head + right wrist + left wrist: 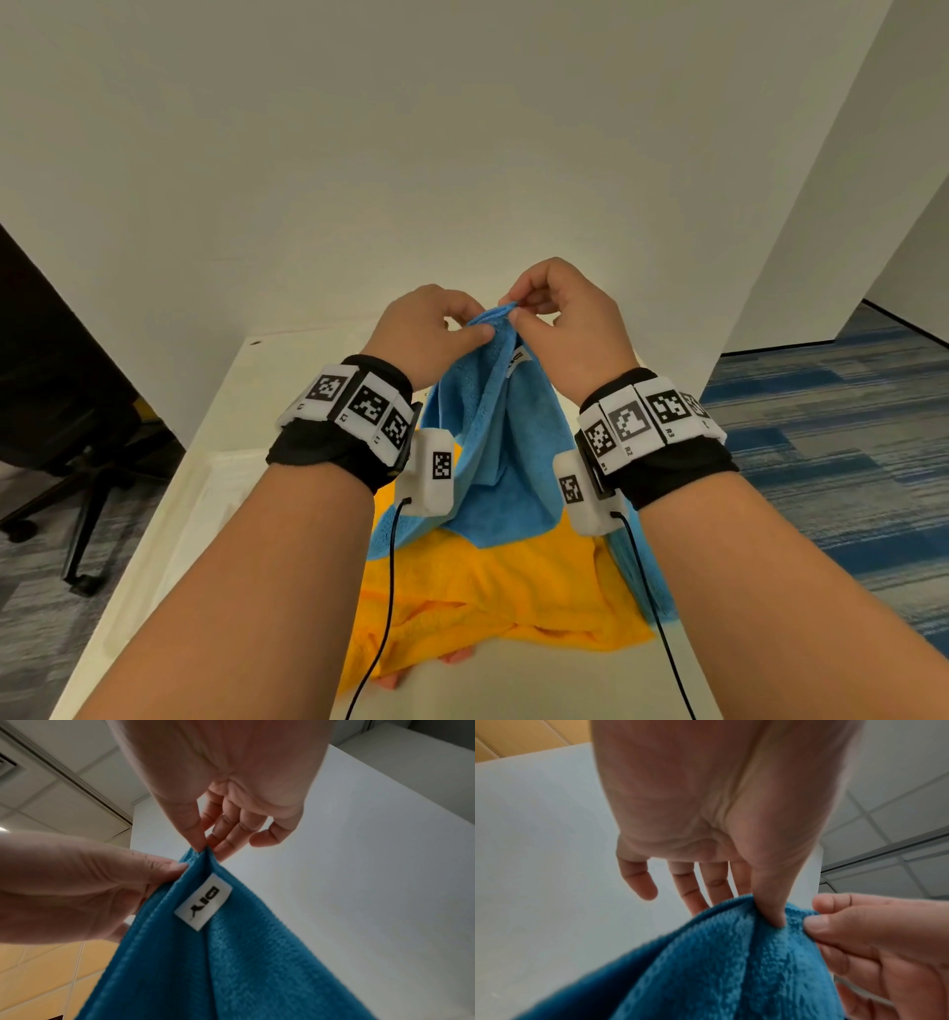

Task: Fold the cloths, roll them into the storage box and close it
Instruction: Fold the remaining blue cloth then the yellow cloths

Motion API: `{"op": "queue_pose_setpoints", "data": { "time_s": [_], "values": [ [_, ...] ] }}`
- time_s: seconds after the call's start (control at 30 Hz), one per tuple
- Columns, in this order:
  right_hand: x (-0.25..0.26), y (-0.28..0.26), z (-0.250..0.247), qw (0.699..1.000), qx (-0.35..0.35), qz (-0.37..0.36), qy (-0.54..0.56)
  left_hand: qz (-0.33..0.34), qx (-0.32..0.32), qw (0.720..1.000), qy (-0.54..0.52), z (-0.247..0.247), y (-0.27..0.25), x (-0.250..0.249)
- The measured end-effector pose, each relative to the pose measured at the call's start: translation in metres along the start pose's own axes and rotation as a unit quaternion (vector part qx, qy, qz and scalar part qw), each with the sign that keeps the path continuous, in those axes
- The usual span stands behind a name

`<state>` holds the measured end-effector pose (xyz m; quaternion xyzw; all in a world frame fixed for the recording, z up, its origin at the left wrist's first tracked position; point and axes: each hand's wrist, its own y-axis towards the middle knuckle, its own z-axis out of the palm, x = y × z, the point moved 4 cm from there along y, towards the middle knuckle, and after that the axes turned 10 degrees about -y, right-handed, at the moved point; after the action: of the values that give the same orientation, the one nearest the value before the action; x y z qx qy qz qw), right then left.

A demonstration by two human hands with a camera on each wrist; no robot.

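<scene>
Now the left hand [436, 329] and right hand [560, 313] both pinch the top corner of the blue terry cloth [503, 452] — hanging above the crumpled orange cloth [493, 591]. Best slide the pinches apart along the hem — even tension, square fold.

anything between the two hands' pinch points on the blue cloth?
Only a short stretch of the blue cloth's hem, between left hand and right hand. Clearest in the left wrist view.
</scene>
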<state>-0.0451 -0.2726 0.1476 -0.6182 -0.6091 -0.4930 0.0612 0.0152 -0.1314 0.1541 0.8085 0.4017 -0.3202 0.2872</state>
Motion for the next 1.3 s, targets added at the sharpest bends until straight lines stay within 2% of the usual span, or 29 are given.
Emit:
{"op": "queue_pose_setpoints", "data": {
  "time_s": [0.27,0.6,0.73,0.83,0.97,1.13,1.3],
  "values": [
    [-0.002,-0.007,0.007,0.998,0.029,0.013,-0.058,0.036,-0.052,0.998,-0.007,-0.011,0.006,-0.008],
    [-0.003,-0.014,0.026,0.99,0.12,0.043,-0.061,0.077,-0.107,0.991,0.018,-0.029,0.015,-0.021],
    [0.004,-0.012,0.024,0.994,0.096,0.038,-0.021,0.103,-0.088,0.991,0.02,-0.034,0.016,-0.03],
    [0.006,-0.011,0.018,0.994,0.095,0.03,-0.036,0.121,-0.09,0.988,0.033,-0.042,0.016,-0.032],
    [0.001,-0.015,0.02,0.98,0.183,0.037,-0.073,0.133,-0.109,0.984,0.05,-0.052,0.019,-0.032],
    [-0.008,-0.021,0.039,0.943,0.287,0.009,-0.166,0.139,-0.132,0.979,0.068,-0.059,0.02,-0.033],
    [-0.021,-0.023,0.044,0.931,0.303,0.052,-0.195,0.13,-0.157,0.977,0.063,-0.068,0.019,-0.026]
  ]
}}
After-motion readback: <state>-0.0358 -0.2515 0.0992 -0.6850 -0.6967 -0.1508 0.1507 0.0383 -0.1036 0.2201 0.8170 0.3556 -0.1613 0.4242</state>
